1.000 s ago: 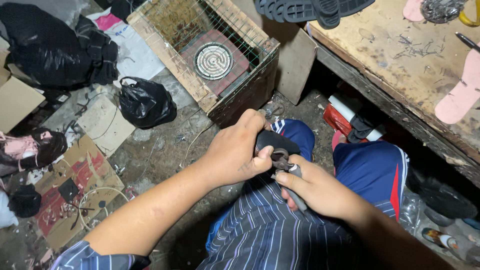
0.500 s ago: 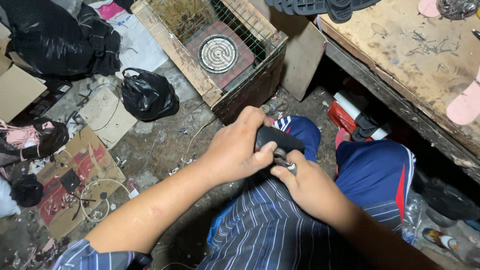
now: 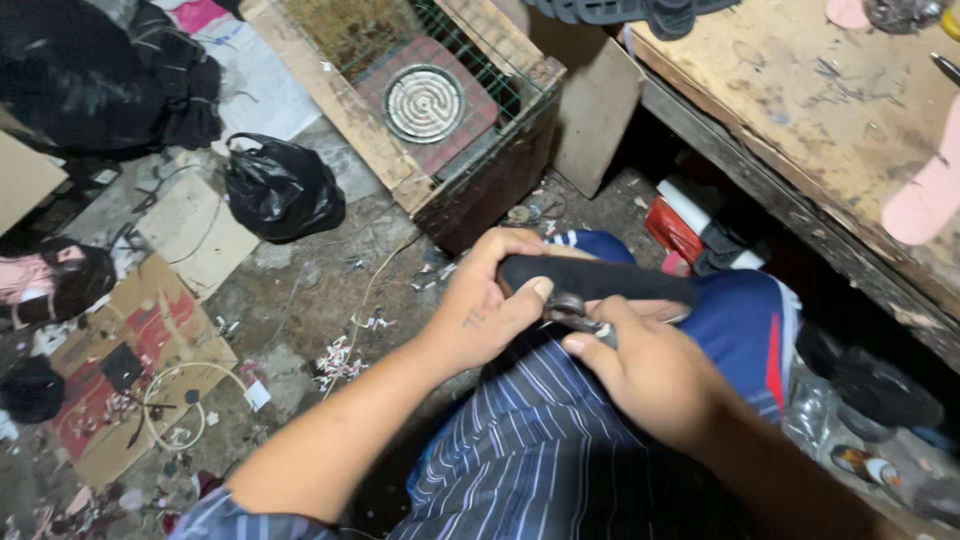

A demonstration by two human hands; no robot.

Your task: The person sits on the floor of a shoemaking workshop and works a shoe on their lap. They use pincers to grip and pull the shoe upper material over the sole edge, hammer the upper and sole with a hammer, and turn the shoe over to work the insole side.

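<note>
My left hand [image 3: 488, 312] grips the near end of a flat black sole-like piece [image 3: 610, 281] that lies across my lap over blue shorts. My right hand [image 3: 640, 370] holds a small metal tool [image 3: 572, 312] pressed against the underside edge of the black piece, just below my left thumb. Most of the tool is hidden inside my right fist, so its exact kind is unclear. Both forearms reach in from the bottom of the view over a striped shirt.
A wooden crate [image 3: 400, 165] with wire mesh and a round coil plate [image 3: 424, 102] stands ahead. A black plastic bag [image 3: 280, 190] and cardboard scraps [image 3: 130, 380] lie on the dirty floor at left. A worn wooden bench [image 3: 800, 110] with a pink sole [image 3: 925, 190] is at right.
The black piece has turned flatter and now shows its length toward the right. My hands stay together on my lap, and the view has shifted slightly closer.
</note>
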